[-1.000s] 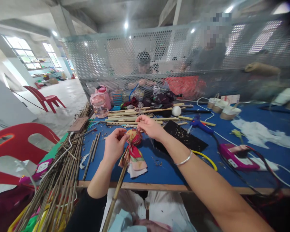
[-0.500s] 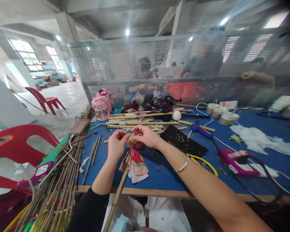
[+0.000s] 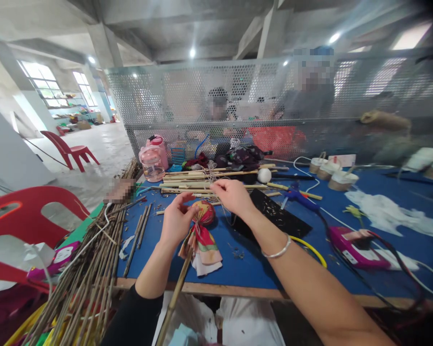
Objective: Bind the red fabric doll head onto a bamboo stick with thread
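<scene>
A cloth-wrapped ball (image 3: 204, 213), patterned red and yellow, is tied at its neck on a bamboo stick (image 3: 177, 293). Below the tie a red, green and cream cloth skirt (image 3: 206, 250) flares out over the blue table. The stick slants down past the table edge towards my lap. My left hand (image 3: 177, 216) is beside the ball, its thumb tip at the ball's left side and its curved fingers apart from the thumb. Up and to the right of the ball, my right hand (image 3: 233, 196) is closed in a pinch; what it holds, if anything, is too small to make out.
Bamboo sticks (image 3: 187, 184) and a white ball (image 3: 264, 175) lie behind my hands. A black sheet (image 3: 279, 216), a blue glue gun (image 3: 301, 198) and a purple power strip (image 3: 359, 250) are at right. A stick bundle (image 3: 90, 262) lies left. People sit behind a perforated screen (image 3: 159, 96).
My right hand has moved off the ball, up and to the right. My left fingers have loosened and parted, uncovering the patterned ball top. The stick and cloth skirt have barely moved.
</scene>
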`<state>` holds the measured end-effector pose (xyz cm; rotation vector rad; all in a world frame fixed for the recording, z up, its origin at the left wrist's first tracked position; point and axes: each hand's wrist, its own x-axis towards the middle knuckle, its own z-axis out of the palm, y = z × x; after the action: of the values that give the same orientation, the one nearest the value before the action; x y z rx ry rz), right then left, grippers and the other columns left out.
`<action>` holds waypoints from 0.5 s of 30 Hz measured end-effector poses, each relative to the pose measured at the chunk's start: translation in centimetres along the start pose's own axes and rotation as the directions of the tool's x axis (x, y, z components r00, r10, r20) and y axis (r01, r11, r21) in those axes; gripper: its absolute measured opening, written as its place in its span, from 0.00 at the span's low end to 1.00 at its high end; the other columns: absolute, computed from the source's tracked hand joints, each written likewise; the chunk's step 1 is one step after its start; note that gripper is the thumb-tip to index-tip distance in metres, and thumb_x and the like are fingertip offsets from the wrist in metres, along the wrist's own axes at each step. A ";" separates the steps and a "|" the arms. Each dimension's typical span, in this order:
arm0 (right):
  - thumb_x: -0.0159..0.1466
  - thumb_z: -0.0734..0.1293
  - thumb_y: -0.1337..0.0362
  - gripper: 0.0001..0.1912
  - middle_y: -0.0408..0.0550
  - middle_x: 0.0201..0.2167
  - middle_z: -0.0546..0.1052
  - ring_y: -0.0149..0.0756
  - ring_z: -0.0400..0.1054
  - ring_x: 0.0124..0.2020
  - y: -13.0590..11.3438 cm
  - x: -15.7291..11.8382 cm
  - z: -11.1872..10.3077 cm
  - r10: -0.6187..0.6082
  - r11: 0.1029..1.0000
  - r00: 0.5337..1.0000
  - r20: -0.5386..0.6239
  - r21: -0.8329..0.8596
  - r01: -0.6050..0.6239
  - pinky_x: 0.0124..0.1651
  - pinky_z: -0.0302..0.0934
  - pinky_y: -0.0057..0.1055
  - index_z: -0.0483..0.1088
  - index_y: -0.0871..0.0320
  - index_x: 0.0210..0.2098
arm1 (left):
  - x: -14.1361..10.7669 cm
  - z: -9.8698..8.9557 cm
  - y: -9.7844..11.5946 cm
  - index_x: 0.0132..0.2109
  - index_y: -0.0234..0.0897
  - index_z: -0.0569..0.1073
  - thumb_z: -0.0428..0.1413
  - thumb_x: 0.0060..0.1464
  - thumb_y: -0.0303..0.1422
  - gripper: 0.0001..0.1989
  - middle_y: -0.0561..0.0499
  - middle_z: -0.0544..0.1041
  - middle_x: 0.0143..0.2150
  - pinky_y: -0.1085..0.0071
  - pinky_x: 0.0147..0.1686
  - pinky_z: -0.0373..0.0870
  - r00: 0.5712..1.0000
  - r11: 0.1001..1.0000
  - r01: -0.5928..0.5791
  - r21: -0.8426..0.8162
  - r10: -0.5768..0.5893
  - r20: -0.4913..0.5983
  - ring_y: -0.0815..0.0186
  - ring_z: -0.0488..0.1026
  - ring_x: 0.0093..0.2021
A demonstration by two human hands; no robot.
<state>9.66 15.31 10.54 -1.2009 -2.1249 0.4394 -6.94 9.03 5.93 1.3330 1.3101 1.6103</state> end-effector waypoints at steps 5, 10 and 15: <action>0.60 0.63 0.64 0.11 0.45 0.28 0.79 0.33 0.68 0.30 -0.9 -0.6 2.4 -0.187 0.981 0.957 0.223 0.098 0.169 0.33 0.55 0.25 0.78 0.58 0.31 | -0.1 0.2 0.2 0.50 0.38 0.71 0.61 0.44 0.29 0.22 0.45 0.76 0.47 0.74 0.27 0.68 1.000 1.000 0.005 0.004 -0.005 0.030 0.73 0.70 0.25; 0.63 0.60 0.61 0.16 0.45 0.22 0.76 0.31 0.66 0.25 -0.3 -1.1 3.1 -0.088 0.995 0.974 0.209 0.070 0.074 0.28 0.53 0.25 0.76 0.60 0.28 | -0.2 0.0 0.0 0.46 0.36 0.74 0.60 0.45 0.30 0.17 0.46 0.79 0.40 0.72 0.30 0.69 0.999 0.998 0.001 0.060 -0.003 0.034 0.68 0.73 0.29; 0.63 0.60 0.60 0.15 0.44 0.25 0.77 0.34 0.69 0.28 0.6 -2.1 3.1 -0.132 0.986 0.943 0.306 0.139 0.093 0.32 0.56 0.26 0.77 0.57 0.30 | 0.2 0.2 -0.7 0.38 0.35 0.76 0.59 0.46 0.30 0.09 0.48 0.79 0.33 0.71 0.37 0.69 1.000 1.000 0.005 0.007 -0.005 0.004 0.66 0.74 0.33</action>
<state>8.68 13.89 7.16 -0.9843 -2.3811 0.7409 -6.90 9.49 5.32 1.3360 1.3169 1.6002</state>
